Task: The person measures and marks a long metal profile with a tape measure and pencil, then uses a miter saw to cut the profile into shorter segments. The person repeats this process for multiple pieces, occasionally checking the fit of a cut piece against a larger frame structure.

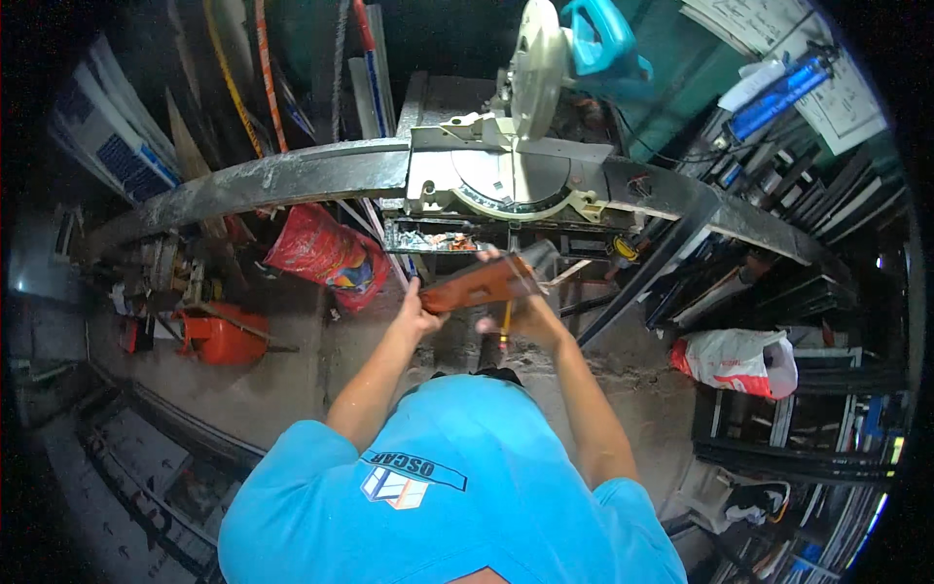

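Note:
In front of my chest is a flat, orange-brown, elongated piece [484,282] with darker patches along its face. Motion blurs its far right end, so its exact kind is unclear. My left hand [416,313] is closed on its left end. Beside the right part of the piece, my right hand [533,316] is closed with a thin yellow pencil [506,319] among its fingers. The pencil has a reddish end pointing toward me. Blur hides whether this hand also grips the piece.
Ahead stands a miter saw [516,175] with a teal handle, set into a long dark bench [282,180]. Below it is a tray of small parts [428,240]. A red sack [326,255] and orange container [224,333] stand left; a white-and-red bag [736,362] lies right.

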A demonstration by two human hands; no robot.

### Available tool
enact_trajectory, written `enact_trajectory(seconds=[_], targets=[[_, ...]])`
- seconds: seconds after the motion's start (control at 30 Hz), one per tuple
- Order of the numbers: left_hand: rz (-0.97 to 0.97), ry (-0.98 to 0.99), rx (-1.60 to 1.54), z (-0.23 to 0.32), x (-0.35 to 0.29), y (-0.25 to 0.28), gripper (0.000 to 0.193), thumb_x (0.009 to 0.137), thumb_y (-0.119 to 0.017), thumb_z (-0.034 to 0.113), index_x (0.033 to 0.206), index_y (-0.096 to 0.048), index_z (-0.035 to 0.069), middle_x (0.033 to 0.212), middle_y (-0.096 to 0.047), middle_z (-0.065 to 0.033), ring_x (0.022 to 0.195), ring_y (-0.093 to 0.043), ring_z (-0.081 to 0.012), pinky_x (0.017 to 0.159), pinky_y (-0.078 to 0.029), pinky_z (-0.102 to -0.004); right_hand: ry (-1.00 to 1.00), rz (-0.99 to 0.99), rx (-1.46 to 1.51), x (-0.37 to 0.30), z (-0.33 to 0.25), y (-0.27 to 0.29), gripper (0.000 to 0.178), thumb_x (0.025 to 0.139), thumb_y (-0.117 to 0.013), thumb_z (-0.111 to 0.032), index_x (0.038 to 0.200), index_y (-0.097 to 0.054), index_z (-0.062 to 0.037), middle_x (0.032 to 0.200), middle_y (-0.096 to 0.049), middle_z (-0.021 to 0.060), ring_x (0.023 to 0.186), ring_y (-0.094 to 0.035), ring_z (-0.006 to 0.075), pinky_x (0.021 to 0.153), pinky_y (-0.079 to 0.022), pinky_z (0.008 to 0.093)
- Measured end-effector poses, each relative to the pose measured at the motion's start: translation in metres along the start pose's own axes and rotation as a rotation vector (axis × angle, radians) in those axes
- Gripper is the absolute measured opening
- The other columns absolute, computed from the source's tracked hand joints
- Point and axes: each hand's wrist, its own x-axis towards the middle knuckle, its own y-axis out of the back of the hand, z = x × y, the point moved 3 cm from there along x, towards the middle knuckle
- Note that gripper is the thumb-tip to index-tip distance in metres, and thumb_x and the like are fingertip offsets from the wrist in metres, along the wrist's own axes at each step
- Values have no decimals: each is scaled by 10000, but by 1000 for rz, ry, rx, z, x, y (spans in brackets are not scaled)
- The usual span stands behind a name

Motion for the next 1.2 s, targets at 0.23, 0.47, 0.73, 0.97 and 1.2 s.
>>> enact_trajectory(seconds=[0.23, 0.47, 0.73, 0.97, 1.2], targets=[[-289, -543, 1180, -7, -9, -23, 1181, 815, -754, 680, 1593, -259, -56, 1537, -437, -301, 1446, -445, -358, 1119, -443, -485, 168, 289, -225, 22, -13, 5, 625, 739, -955, -234, 1232, -622, -41, 1086, -744, 71, 929, -692, 173, 817, -551, 338], [-539, -866, 1006, -47, -68, -150, 490, 919, -734, 181, 1317, -523, -12, 1143, -642, -130, 1082, -624, -239, 927, -509, -363, 223, 153, -514, 45, -56, 14, 798, 744, -926, -427, 1335, -598, -2, 1219, -705, 242, 1117, -711, 353, 953, -545, 410], [-385, -1006, 952, -75, -84, -176, 599, 1002, -630, 499, 1255, -639, -44, 1129, -703, -118, 1045, -620, -228, 946, -480, -376, 665, 475, -1481, 116, -143, 61, 764, 922, -744, -297, 1532, -394, 2, 1593, -380, 290, 1442, -398, 487, 1202, -322, 534], [-406, -939, 1051, -84, -37, -175, 700, 1004, -585, 568, 1312, -584, -60, 1229, -665, -199, 1130, -615, -287, 979, -470, -411, 676, 444, -1938, 177, -247, 64, 1155, 569, -963, -436, 1460, -433, 74, 1425, -553, 288, 1450, -410, 391, 1176, -358, 504], [-473, -895, 1189, -82, -42, -198, 596, 1043, -570, 523, 1338, -533, 6, 1182, -609, -84, 1104, -549, -187, 973, -453, -364, 625, 270, -1986, 221, -337, 55, 310, 649, -840, -228, 897, -684, -127, 756, -696, 145, 771, -718, 369, 656, -558, 464]])
